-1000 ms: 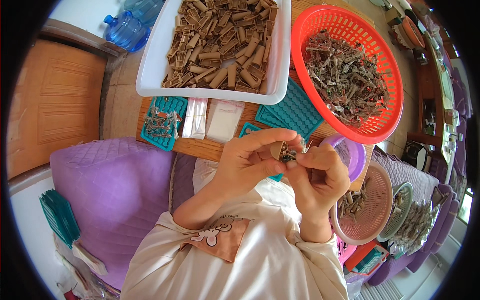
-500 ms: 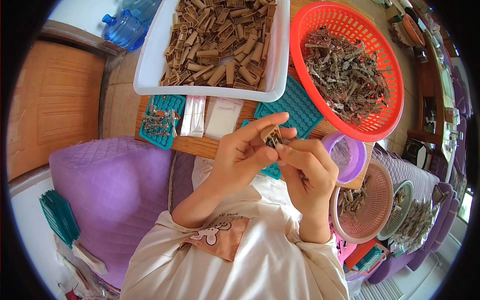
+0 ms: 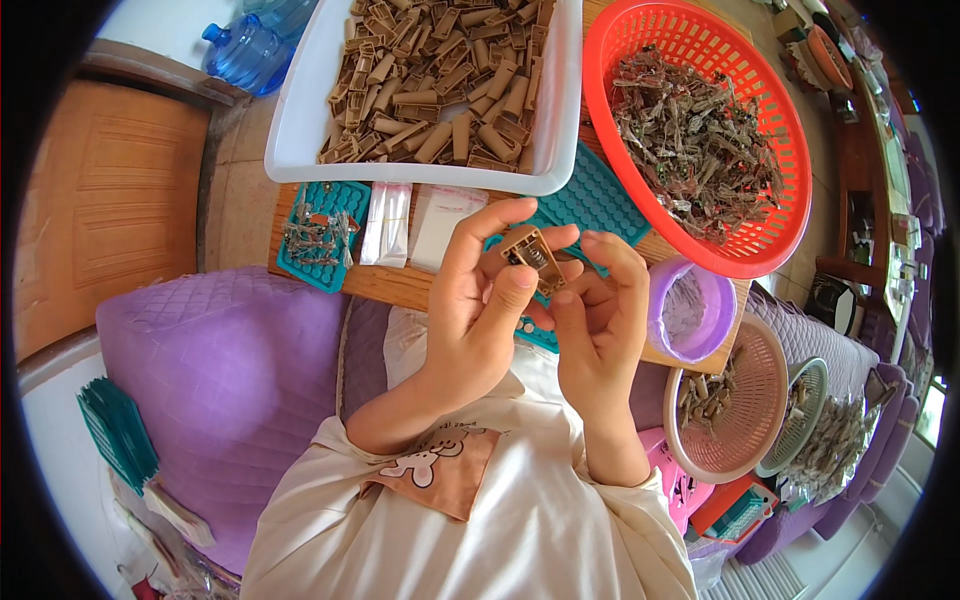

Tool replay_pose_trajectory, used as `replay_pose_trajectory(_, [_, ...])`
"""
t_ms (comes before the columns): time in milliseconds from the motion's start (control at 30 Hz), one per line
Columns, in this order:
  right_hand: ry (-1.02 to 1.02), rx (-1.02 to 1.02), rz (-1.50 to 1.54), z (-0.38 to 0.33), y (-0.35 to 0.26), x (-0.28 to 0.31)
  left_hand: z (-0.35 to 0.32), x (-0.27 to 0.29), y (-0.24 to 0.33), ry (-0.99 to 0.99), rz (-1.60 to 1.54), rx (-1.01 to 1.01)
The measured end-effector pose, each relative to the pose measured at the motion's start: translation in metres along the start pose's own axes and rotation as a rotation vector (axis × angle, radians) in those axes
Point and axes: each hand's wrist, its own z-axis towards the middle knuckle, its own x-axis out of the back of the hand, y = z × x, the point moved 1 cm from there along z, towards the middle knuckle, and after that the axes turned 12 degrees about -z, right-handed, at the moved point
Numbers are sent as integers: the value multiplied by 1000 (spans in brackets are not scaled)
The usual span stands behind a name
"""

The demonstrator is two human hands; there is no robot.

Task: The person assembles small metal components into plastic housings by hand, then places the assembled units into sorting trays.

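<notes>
A small brown plastic casing (image 3: 533,250) is held up above my lap, its open side showing. Inside it are a coiled metal spring and dark parts too small to make out. My left hand (image 3: 475,305) grips the casing, thumb on the near edge and fingers behind it. At the casing's lower right end is my right hand (image 3: 605,325), its thumb and bent fingers against that end and the index finger raised apart. Behind the hands lie teal trays with round cups (image 3: 597,190), partly covered.
A white tub (image 3: 420,178) of brown casings stands behind, beside a red basket (image 3: 800,190) of small wrapped parts. A purple bowl (image 3: 715,320) sits at the table's right edge. Clear plastic bags (image 3: 385,225) and a teal tray (image 3: 335,275) with metal parts lie left.
The casing has tilted and moved slightly left, so its inside with the spring now shows. My right hand's pinch at the casing has loosened, with the index finger lifted away.
</notes>
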Motion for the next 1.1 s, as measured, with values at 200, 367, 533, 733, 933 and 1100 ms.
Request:
replay_pose_trajectory(200, [-229,5,-115,11,9,8,2,5,-3,132,-366,178])
replay_pose_trajectory(367, [-321,-67,111,23,12,13,1,9,-5,77,-389,181])
replay_pose_trajectory(533, [-313,-56,80,23,9,2,-2,9,-14,38,-220,77])
replay_pose_trajectory(733, [-309,-135,-156,30,20,1,-8,12,-20,41,131,44])
replay_pose_trajectory(933, [-289,-164,-182,10,43,21,-5,41,-16,149,-167,191])
replay_pose_trajectory(1100, [-341,56,-779,-33,71,29,-15,69,-14,219,-211,313])
